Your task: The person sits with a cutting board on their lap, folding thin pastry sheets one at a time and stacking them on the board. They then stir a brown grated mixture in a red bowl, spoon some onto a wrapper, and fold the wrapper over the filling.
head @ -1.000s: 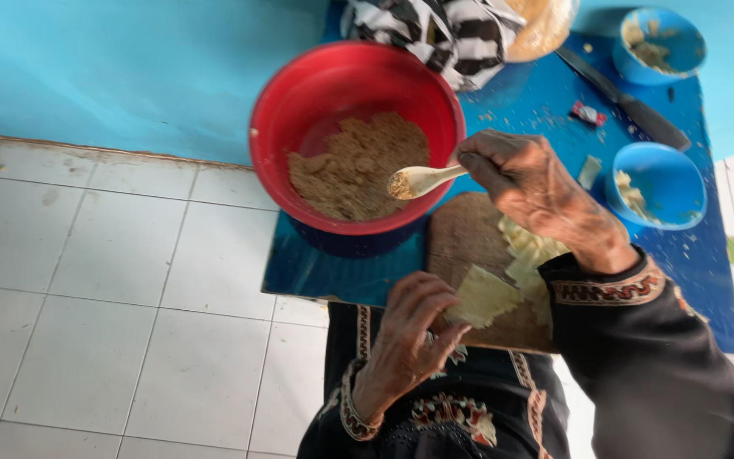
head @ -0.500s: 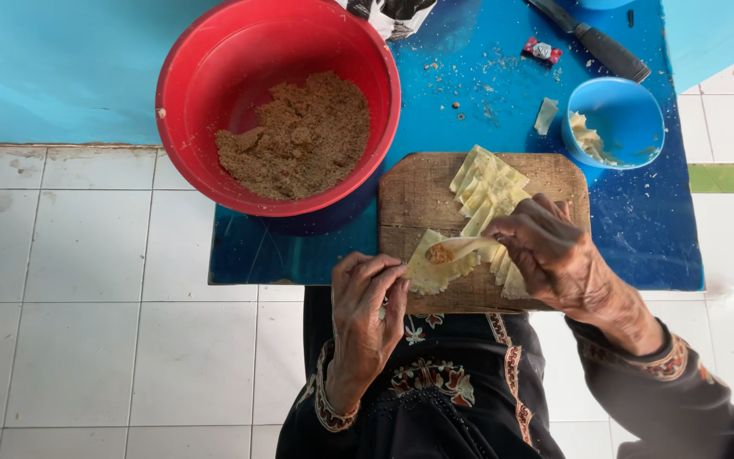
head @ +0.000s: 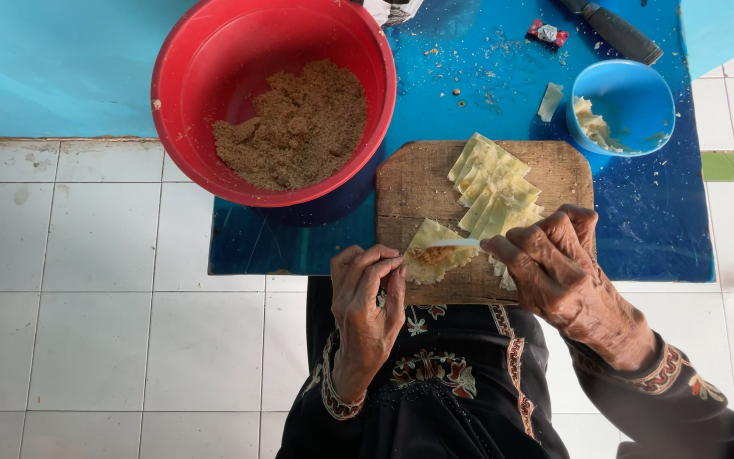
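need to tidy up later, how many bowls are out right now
2: a big red bowl of brown crumbly filling at the top left, and a small blue bowl at the top right, beyond the wooden board. Others may sit outside the frame.
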Motion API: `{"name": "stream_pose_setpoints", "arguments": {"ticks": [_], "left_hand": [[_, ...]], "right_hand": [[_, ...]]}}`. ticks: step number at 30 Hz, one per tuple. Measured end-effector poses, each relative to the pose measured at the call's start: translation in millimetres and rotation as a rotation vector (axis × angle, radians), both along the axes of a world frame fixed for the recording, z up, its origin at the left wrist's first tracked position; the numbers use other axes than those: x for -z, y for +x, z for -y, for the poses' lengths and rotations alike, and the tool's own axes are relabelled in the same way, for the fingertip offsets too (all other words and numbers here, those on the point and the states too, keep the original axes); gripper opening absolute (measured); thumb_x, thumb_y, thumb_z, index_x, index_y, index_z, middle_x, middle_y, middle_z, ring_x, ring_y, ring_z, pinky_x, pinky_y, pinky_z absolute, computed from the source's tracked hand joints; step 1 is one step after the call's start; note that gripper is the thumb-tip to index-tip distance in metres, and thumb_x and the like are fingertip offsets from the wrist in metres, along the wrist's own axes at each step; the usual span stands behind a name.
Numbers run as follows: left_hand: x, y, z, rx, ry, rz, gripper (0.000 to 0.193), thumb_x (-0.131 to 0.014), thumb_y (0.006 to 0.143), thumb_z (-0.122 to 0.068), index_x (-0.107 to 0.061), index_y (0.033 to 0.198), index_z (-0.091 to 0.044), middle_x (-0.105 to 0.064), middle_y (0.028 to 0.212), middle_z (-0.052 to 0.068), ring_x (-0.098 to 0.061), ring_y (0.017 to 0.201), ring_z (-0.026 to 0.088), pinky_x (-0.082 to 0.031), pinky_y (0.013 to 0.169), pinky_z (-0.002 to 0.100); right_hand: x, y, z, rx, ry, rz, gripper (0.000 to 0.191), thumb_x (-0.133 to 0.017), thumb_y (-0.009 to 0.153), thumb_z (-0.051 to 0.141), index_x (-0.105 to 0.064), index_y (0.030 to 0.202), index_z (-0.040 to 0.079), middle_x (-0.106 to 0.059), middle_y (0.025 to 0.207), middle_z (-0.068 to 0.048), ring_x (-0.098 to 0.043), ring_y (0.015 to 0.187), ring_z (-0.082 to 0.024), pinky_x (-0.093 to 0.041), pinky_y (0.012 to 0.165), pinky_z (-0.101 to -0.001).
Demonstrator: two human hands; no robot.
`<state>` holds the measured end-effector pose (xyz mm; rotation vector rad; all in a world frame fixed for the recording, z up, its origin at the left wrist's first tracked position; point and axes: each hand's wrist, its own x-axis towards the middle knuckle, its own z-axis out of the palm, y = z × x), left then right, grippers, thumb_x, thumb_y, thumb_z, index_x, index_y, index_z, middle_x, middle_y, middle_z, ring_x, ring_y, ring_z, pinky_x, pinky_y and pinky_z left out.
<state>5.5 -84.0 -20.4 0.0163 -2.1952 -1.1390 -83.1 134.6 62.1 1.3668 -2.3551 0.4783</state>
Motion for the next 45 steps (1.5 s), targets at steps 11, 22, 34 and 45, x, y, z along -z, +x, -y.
{"name": "stream_pose_setpoints", "arguments": {"ticks": [11, 22, 34, 45], "left_hand": [[-7.3, 3.3, -3.0, 0.020, -0.059, -0.005, 0.028, -0.076, 0.092, 0.003, -0.062, 0.115, -0.004, -0.067, 0.115, 0.008, -0.064, 0.107, 0.027, -0.049, 0.095, 0.041], [-15.6, 1.8, -2.1, 0.025, -0.112, 0.024, 0.022, -0.077, 0.092, -0.004, -0.066, 0.110, -0.007, -0.072, 0.106, 0.005, -0.064, 0.100, 0.024, -0.043, 0.087, 0.040], [-19.2, 2.0, 2.0, 0.084, -0.067, -0.020, 0.028, -0.079, 0.091, -0.006, -0.064, 0.115, -0.008, -0.072, 0.106, 0.003, -0.061, 0.098, 0.022, -0.042, 0.090, 0.040], [-16.5, 3.5, -0.3, 0.097, -0.067, 0.021, 0.028, -0.073, 0.096, 0.001, -0.063, 0.120, -0.009, -0.072, 0.103, 0.000, -0.058, 0.094, 0.019, -0.042, 0.087, 0.037]], "right_hand": [[-5.9, -20.7, 4.3, 0.140, -0.213, 0.328, 0.009, -0.059, 0.102, -0.003, -0.066, 0.107, -0.004, -0.060, 0.088, -0.007, -0.054, 0.076, -0.017, -0.045, 0.064, -0.0322], [-37.2, -76.7, 135.4, -0.192, -0.282, 0.170, 0.028, -0.070, 0.087, 0.000, -0.070, 0.115, 0.004, -0.063, 0.097, -0.005, -0.053, 0.092, -0.023, -0.041, 0.080, -0.0396], [-32.2, -18.5, 46.3, 0.068, 0.176, 0.085, 0.030, -0.080, 0.081, 0.016, -0.076, 0.111, 0.017, -0.069, 0.101, 0.002, -0.051, 0.110, -0.030, -0.035, 0.091, -0.0487], [-4.3, -1.1, 29.4, 0.187, 0.150, 0.140, 0.025, -0.082, 0.079, 0.021, -0.074, 0.101, 0.015, -0.069, 0.100, 0.000, -0.051, 0.109, -0.031, -0.030, 0.088, -0.0493]]}}
